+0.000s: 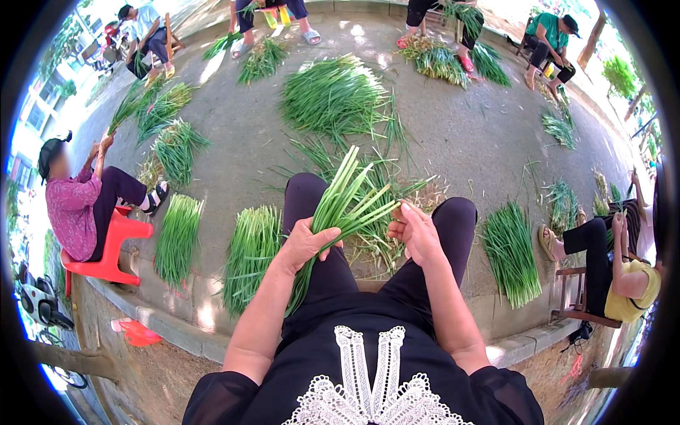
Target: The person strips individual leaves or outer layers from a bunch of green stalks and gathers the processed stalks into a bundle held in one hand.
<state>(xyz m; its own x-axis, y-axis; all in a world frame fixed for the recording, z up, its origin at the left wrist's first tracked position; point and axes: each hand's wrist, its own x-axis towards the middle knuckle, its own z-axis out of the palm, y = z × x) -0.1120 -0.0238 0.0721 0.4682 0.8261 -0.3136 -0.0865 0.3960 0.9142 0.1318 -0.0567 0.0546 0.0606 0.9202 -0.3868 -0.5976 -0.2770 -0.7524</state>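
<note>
My left hand (310, 244) is closed around a bunch of long green chives (347, 195) above my left thigh. Their pale stem ends fan out up and to the right, while the leaves hang down past my wrist. To the right of the bunch, my right hand (416, 232) has its thumb and forefinger pinched at the end of one stalk; its other fingers are loosely curled. Between my knees, trimmings (375, 248) and loose leaves lie on the ground. A neat stack of chives (253, 248) lies beside my left leg, and another stack (511, 251) is right of my right knee.
A large heap of chives (333, 95) lies ahead on the concrete. A further stack (178, 237) is at the left, near a person on a red plastic stool (113, 244). Several other people sit around with chive piles. A person on a wooden chair (584, 312) is at right.
</note>
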